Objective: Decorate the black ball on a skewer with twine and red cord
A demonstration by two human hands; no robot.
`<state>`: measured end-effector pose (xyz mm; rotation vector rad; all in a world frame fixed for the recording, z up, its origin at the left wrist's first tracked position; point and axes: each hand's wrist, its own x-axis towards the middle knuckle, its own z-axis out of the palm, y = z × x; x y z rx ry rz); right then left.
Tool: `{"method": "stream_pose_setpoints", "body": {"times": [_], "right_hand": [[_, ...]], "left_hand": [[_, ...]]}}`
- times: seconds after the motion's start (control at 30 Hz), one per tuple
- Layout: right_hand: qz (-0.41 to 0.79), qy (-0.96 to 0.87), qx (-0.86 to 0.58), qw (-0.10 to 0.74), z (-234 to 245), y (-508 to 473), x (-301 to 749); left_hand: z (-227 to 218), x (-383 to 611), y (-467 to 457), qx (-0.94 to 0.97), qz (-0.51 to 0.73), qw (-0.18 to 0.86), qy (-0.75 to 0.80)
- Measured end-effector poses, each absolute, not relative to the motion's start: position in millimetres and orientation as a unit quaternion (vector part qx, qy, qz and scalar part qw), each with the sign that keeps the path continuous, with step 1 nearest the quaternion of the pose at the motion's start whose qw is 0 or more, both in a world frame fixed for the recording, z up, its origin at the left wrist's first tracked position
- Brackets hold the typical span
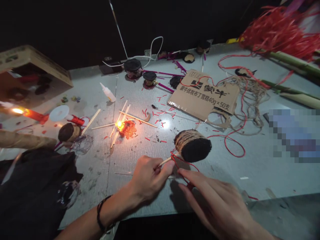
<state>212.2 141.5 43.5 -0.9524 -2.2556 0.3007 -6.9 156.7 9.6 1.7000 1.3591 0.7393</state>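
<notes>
My left hand [147,178] pinches the stick [165,161] of 1 twine-wrapped drum [192,145] near the cardboard [205,96]. My right hand [212,200] lies straight-fingered on the red cord [233,146] (grip unclear). The wrapping looks done, the cord barely looped.

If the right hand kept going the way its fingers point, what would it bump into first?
Most likely the left hand, pinching the wooden stick just ahead, though the red cord loops between them and depth is unclear.
</notes>
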Motion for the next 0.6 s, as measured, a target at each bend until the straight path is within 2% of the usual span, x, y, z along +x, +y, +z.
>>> {"method": "stream_pose_setpoints", "body": {"times": [0.2, 0.47, 0.6], "right_hand": [[0.076, -0.913, -0.272, 0.296, 69.2, 152.9, 229.5], [0.052, -0.874, -0.384, 0.294, 55.6, 156.1, 222.6], [0.07, -0.881, -0.33, 0.331, 55.7, 152.3, 249.6]], "left_hand": [[10.3, -8.2, 157.2, 0.682, 0.307, 0.422, 0.512], [12.7, -8.3, 155.9, 0.692, 0.311, 0.407, 0.509], [11.7, -8.6, 156.1, 0.69, 0.305, 0.401, 0.519]]}}
